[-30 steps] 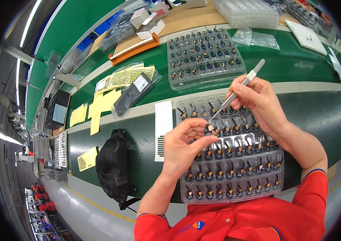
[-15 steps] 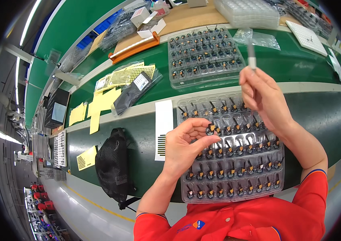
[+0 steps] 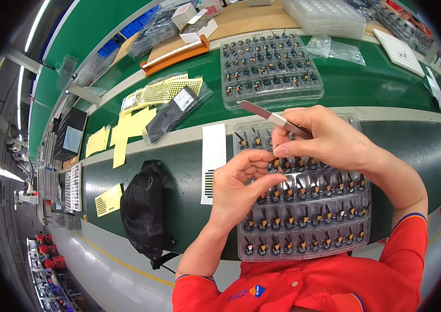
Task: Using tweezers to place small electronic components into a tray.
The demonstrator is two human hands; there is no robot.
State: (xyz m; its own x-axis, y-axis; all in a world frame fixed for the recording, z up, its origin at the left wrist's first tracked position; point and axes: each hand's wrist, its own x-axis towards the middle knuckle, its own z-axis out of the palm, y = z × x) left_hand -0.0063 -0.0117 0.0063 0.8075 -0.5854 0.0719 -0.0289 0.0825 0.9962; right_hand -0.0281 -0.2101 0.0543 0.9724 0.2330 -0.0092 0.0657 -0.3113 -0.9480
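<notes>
Between the thumb and fingers of my left hand (image 3: 231, 190) is a small round black component (image 3: 273, 166) with a tan patch, held over the near clear plastic tray (image 3: 303, 256). My right hand (image 3: 329, 136) has come up close beside it, thumb and forefinger bent toward the component's top; whether they touch it I cannot tell. Tucked in that hand is a slim metal tool, apparently tweezers (image 3: 257, 110), with a white band and its flat end pointing up and left. Rows of similar black components with thin stems fill the tray's pockets below both hands.
Beyond lies a second filled tray (image 3: 270, 99). To the left are a white sheet with black dots (image 3: 213, 151), a black mesh bag (image 3: 142, 213), yellow label sheets (image 3: 132, 125) and a dark packet (image 3: 171, 117). An orange-edged rack (image 3: 176, 56) and stacked clear trays (image 3: 329, 18) stand farther back.
My right hand has moved down and left to the component, and the tool has swung from upright to pointing left. My left hand keeps its hold in nearly the same place.
</notes>
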